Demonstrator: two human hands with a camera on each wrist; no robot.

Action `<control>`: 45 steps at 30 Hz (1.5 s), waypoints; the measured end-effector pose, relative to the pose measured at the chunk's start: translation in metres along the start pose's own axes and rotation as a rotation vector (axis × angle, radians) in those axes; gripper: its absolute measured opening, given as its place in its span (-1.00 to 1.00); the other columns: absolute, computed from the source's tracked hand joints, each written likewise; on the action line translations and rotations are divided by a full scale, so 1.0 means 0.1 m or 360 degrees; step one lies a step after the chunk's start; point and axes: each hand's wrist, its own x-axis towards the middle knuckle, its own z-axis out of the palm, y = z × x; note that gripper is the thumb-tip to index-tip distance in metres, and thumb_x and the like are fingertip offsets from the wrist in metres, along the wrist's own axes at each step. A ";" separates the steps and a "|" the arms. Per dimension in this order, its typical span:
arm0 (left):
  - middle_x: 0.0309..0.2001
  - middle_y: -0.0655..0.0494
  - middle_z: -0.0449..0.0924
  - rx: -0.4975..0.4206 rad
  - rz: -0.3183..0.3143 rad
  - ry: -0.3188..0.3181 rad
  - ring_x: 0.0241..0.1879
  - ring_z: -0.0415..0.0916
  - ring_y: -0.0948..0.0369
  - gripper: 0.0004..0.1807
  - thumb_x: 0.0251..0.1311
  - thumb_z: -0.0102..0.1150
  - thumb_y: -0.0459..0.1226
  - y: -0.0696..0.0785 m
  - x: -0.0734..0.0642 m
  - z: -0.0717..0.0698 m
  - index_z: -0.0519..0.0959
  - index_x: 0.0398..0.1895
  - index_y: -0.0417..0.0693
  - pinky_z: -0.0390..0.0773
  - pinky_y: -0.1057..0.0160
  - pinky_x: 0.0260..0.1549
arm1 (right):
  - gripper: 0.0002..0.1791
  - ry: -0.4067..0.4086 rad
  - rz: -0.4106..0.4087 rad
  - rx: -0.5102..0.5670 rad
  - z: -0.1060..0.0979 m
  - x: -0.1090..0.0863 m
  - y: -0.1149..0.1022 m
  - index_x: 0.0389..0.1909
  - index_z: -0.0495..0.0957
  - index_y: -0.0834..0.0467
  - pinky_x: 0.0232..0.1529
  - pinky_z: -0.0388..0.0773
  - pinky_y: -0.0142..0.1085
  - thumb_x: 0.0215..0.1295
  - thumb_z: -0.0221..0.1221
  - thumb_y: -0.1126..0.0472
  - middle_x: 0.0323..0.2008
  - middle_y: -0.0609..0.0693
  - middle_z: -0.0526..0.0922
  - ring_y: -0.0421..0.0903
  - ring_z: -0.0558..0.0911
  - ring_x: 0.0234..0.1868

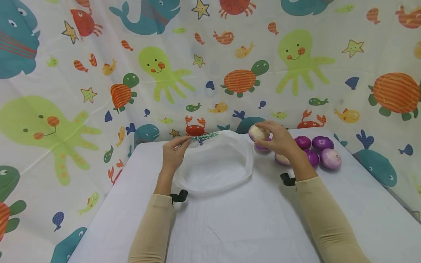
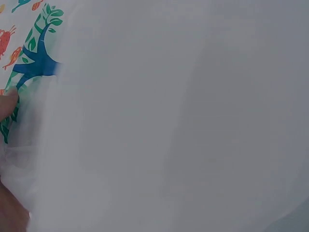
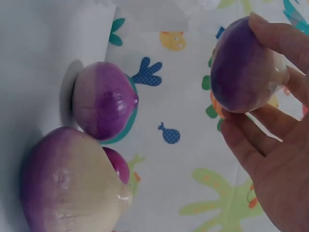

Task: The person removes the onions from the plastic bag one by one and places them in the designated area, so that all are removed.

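A white translucent plastic bag [image 1: 213, 164] with a green leaf and blue tree print stands with its mouth wide open on the table. My left hand [image 1: 173, 153] pinches the bag's printed rim at the left, between thumb and fingers. The bag [image 2: 145, 121] fills most of the left wrist view, leaving only a thumb and part of the hand visible. To the right of the bag's mouth, my right hand [image 1: 277, 137] holds a purple-and-cream onion [image 3: 241, 67] in its fingertips, above the table. Another purple onion [image 1: 262, 147] lies just below it.
Several purple onions [image 1: 330, 159] are grouped on the white-covered table [image 1: 230, 226] at the right, beside my right forearm. A cream-and-purple one [image 3: 72, 179] lies nearest in the right wrist view. Behind the table hangs a sea-animal curtain [image 1: 210, 51].
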 end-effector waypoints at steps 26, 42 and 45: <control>0.05 0.01 0.80 0.0040 -0.0022 -0.0006 0.10 0.72 0.09 -0.80 0.41 0.31 -0.26 0.02 -0.01 0.00 0.78 0.02 -0.04 0.63 0.38 0.14 | -0.24 -0.0454 0.0211 -0.0116 -0.03 -0.04 0.21 0.41 0.46 0.11 0.39 0.37 0.34 0.20 0.48 0.08 0.41 0.24 0.39 0.26 0.40 0.37; -0.01 0.04 0.81 0.0025 0.0001 -0.0004 0.05 0.72 0.10 -0.80 0.41 0.32 -0.25 0.00 -0.02 -0.02 0.78 0.02 -0.03 0.55 0.57 0.07 | -0.30 -0.0557 0.0295 -0.0041 0.15 -0.08 0.22 0.29 0.56 0.04 0.24 0.54 0.11 0.08 0.56 0.18 0.26 0.09 0.53 0.10 0.49 0.17; 0.00 0.04 0.81 0.0030 0.0012 -0.0004 0.05 0.73 0.10 -0.79 0.41 0.32 -0.26 0.01 -0.01 -0.01 0.78 0.02 -0.06 0.54 0.57 0.07 | -0.26 -0.0572 0.0289 -0.0022 0.16 -0.09 0.22 0.31 0.55 0.06 0.30 0.51 0.14 0.06 0.58 0.20 0.28 0.09 0.54 0.10 0.48 0.19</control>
